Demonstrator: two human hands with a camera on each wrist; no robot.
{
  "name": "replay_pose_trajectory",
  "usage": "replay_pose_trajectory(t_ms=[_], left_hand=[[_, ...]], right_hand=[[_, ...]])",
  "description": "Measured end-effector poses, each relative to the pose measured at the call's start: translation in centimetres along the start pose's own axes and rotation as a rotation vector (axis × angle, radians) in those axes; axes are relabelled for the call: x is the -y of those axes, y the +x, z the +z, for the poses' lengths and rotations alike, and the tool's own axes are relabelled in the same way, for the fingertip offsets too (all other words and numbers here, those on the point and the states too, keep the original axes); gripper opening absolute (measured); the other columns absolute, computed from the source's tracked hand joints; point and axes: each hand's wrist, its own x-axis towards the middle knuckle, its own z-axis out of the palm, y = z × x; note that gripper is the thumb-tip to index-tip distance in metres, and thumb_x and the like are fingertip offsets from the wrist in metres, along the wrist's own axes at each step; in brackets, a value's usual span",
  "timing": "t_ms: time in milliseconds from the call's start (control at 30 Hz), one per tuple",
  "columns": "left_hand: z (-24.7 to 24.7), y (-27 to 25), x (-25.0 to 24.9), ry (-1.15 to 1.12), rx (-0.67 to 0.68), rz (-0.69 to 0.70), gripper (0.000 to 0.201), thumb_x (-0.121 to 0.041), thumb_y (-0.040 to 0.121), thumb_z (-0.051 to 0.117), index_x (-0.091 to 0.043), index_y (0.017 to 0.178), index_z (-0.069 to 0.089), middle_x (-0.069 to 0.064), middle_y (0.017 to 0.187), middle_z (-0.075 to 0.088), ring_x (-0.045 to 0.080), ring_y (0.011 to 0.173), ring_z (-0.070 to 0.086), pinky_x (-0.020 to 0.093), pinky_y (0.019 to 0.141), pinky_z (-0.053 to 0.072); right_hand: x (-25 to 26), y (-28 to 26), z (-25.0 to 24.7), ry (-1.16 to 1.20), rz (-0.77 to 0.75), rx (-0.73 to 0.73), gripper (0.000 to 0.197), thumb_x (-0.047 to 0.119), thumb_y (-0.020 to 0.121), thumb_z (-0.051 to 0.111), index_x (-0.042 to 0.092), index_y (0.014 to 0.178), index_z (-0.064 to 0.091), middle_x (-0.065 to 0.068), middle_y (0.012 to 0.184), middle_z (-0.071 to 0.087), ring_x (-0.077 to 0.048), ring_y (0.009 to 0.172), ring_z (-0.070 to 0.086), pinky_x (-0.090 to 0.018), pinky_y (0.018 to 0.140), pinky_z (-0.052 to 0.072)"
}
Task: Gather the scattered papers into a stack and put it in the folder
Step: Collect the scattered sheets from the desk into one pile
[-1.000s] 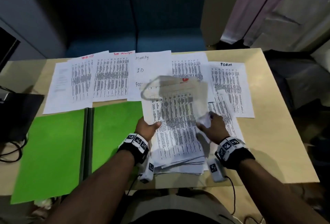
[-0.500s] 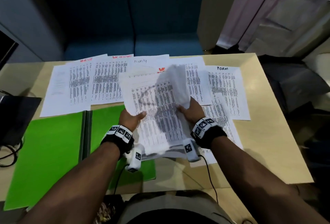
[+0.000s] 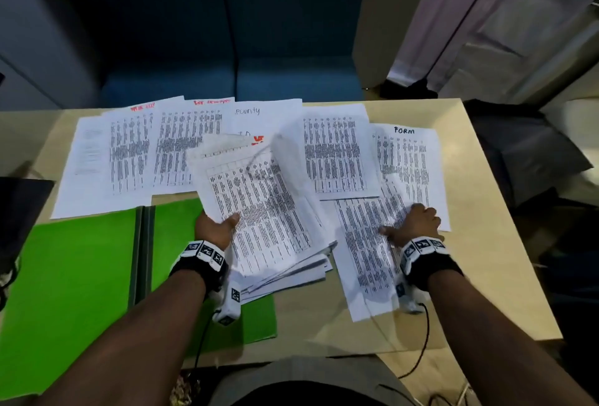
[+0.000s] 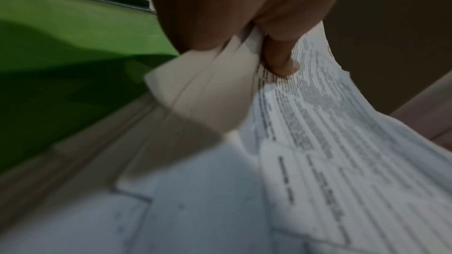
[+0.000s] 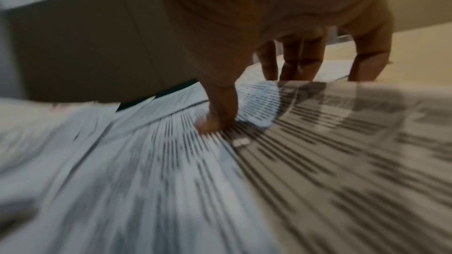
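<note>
green folder (image 3: 81, 276) lies open on the pale wooden desk (image 3: 486, 276) in the head view, at the near left. the left hand (image 3: 215, 227) holds a stack (image 3: 269, 211) of printed papers by its left edge, thumb on top, the near end fanned out over the folder's right leaf and the far end lifted and blurred. the right hand (image 3: 413, 224) is down on a loose sheet (image 3: 363, 250) just right of the stack, thumb and fingertips touching it, fingers bent; whether they pinch the paper i cannot tell from here. more sheets (image 3: 136, 153) lie in a row along the far side of the desk, overlapping, one headed "form" (image 3: 405, 153) under the right hand's fingers. a blue sofa (image 3: 227, 49) stands beyond the desk.

left wrist view: the left hand (image 4: 244, 16) has its grip closed round the stack (image 4: 330, 123), thumb (image 4: 281, 59) pressed on the printed top page and the sheets' edges bunched under the palm. the folder (image 4: 73, 45) shows green at the left.

right wrist view: much blurred. the right hand (image 5: 281, 26) arches over the sheet (image 5: 244, 181), thumb (image 5: 220, 109) planted on the print, the other fingers (image 5: 300, 59) reaching down behind a raised paper edge, their tips hidden. so the grip's state stays unclear.
</note>
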Motion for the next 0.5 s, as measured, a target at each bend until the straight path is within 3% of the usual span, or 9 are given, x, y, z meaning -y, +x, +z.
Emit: replay_pose_trajectory(t_ms=[67,133,267,333,400,500], left_hand=[[0.2,0.1,0.3,0.003,-0.010,-0.022,0.045,-0.006,0.081,0.071,0.008,0.120,0.054,0.023,0.121,0.061,0.036,0.112,0.059,0.037,0.089,0.045],[0.4,0.2,0.4,0.008,-0.016,-0.051,0.043,-0.007,0.082,0.070,0.010,0.118,0.054,0.025,0.118,0.062,0.037,0.108,0.059,0.038,0.085,0.047],[0.6,0.0,0.4,0.005,-0.027,-0.090,0.046,-0.010,0.083,0.069,0.013,0.120,0.051,0.027,0.110,0.063,0.037,0.100,0.060,0.041,0.079,0.050],[0.7,-0.2,0.2,-0.035,-0.031,-0.113,0.047,-0.009,0.084,0.068,0.014,0.121,0.048,0.023,0.100,0.060,0.029,0.088,0.055,0.037,0.076,0.048],[0.8,-0.2,0.3,-0.064,-0.033,-0.125,0.048,-0.009,0.084,0.068,0.014,0.121,0.048,0.018,0.093,0.056,0.024,0.084,0.051,0.034,0.071,0.047],[1.0,0.0,0.8,-0.098,-0.060,-0.128,0.048,-0.012,0.082,0.070,0.009,0.120,0.050,0.011,0.088,0.054,0.036,0.090,0.059,0.039,0.073,0.051]], right_hand=[[-0.4,1.0,-0.6,0.075,0.003,0.044,0.094,0.044,0.057,0.088,0.004,0.126,0.037,-0.021,0.127,0.048,-0.038,0.119,0.047,-0.048,0.094,0.046],[-0.7,1.5,-1.2,0.147,-0.003,0.095,0.084,0.031,0.064,0.087,0.001,0.127,0.040,-0.022,0.123,0.055,-0.037,0.112,0.054,-0.041,0.089,0.049],[-1.6,2.3,-2.5,0.135,-0.048,0.095,0.038,0.024,0.078,0.076,0.005,0.101,0.055,-0.019,0.113,0.062,-0.027,0.088,0.054,-0.032,0.076,0.046],[-2.2,3.1,-3.8,0.212,-0.061,0.086,0.044,0.031,0.078,0.076,0.003,0.107,0.059,-0.018,0.112,0.065,-0.029,0.093,0.059,-0.034,0.081,0.048],[-2.7,3.9,-5.4,0.304,-0.061,0.051,0.060,0.035,0.078,0.076,0.003,0.124,0.055,-0.019,0.124,0.061,-0.033,0.108,0.059,-0.039,0.092,0.048],[-3.0,5.5,-7.3,0.413,-0.017,-0.018,0.066,0.033,0.079,0.074,0.001,0.132,0.050,-0.021,0.129,0.058,-0.037,0.114,0.057,-0.043,0.096,0.047]])
